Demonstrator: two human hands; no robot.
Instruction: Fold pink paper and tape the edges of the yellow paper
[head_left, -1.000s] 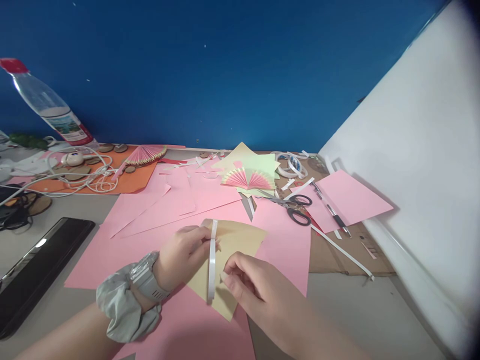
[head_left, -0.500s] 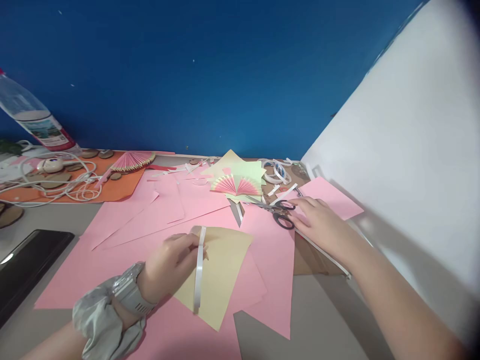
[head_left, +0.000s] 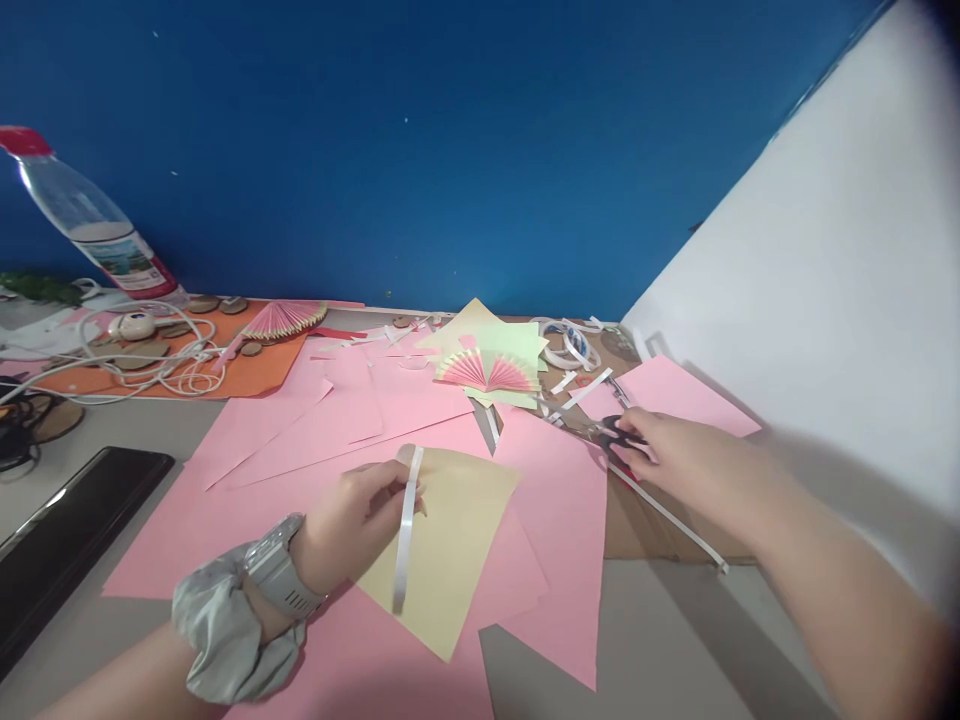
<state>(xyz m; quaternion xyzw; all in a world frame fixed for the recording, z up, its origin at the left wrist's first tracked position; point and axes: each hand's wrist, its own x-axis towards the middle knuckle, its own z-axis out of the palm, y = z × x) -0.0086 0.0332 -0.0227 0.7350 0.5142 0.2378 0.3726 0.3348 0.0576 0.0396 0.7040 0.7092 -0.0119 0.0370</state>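
Note:
My left hand (head_left: 356, 525) is closed at the left side of a pale yellow paper sheet (head_left: 454, 545). Its fingertips pinch a narrow white strip (head_left: 406, 530), which looks like tape and hangs across the sheet's left part. My right hand (head_left: 682, 460) grips the black handles of a pair of scissors (head_left: 616, 430) over the cardboard at the right, well away from the yellow sheet. Behind the yellow sheet, a pleated pink and pale green paper fan (head_left: 487, 372) rests on green paper.
Pink sheets (head_left: 300, 540) cover the middle. Tape rolls (head_left: 568, 345) and white scraps lie on cardboard (head_left: 660, 525) near the white wall. At left are a dark phone-like slab (head_left: 82, 550), white cables (head_left: 187, 370), a second fan (head_left: 285, 318) and a bottle (head_left: 120, 255).
My right hand has taken the scissors by the handles and drawn them right, away from the fan. My left hand stays on the strip and yellow sheet. The view has shifted slightly left.

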